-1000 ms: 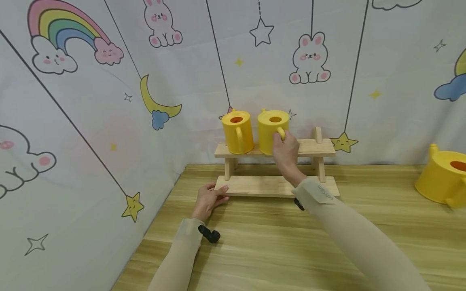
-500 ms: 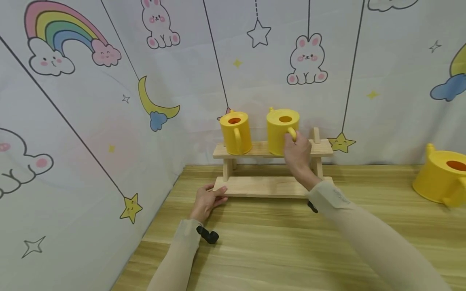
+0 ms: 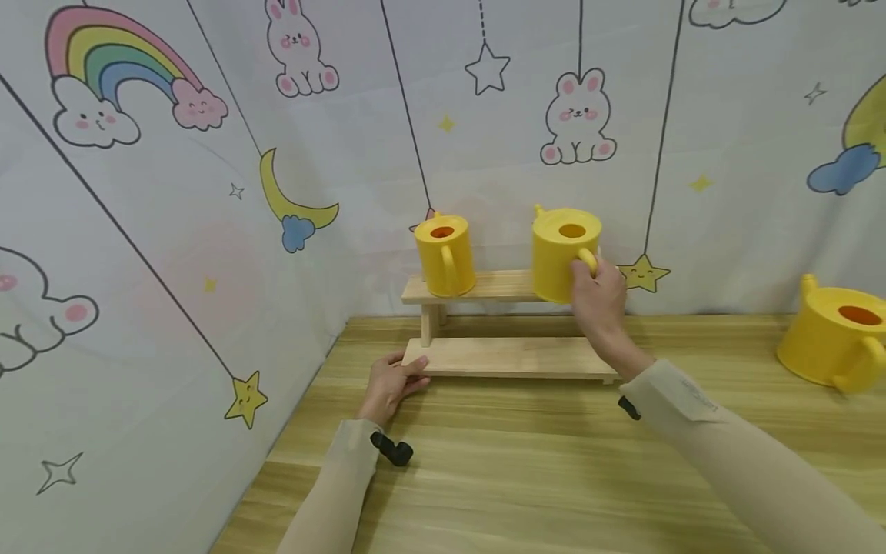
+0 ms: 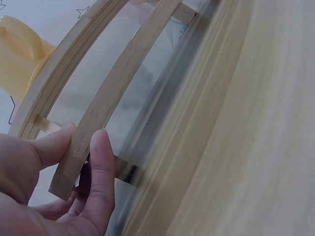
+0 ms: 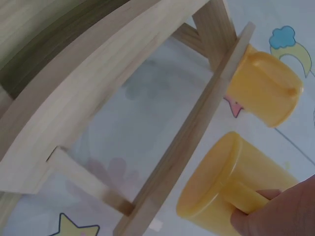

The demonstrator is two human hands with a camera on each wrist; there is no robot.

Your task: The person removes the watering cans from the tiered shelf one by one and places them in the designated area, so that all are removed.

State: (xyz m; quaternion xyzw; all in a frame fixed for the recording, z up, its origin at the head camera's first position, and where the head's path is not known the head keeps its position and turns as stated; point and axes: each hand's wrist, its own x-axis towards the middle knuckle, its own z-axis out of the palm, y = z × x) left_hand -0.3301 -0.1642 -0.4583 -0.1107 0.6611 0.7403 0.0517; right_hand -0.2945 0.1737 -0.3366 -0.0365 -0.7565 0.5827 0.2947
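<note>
My right hand [image 3: 601,304] grips the handle of a yellow watering can [image 3: 554,258]. The can is upright over the right part of the wooden rack's upper shelf [image 3: 498,285]; the right wrist view shows its underside, apart from the board. A second yellow watering can [image 3: 428,265] stands at the upper shelf's left end. With the thumb on top and fingers underneath, my left hand [image 3: 388,385] pinches the left end of the lower shelf [image 3: 505,358]. The left wrist view shows this hold on the board [image 4: 106,93] close up.
A third yellow watering can [image 3: 820,338] stands on the wood-grain table [image 3: 512,462] at the far right. Behind the rack hangs a white cloth [image 3: 374,138] printed with rabbits, stars and moons; it also covers the left side.
The right hand has carried its watering can rightward along the upper shelf, away from the other can. The left hand has stayed on the lower shelf's end. The head view has shifted slightly.
</note>
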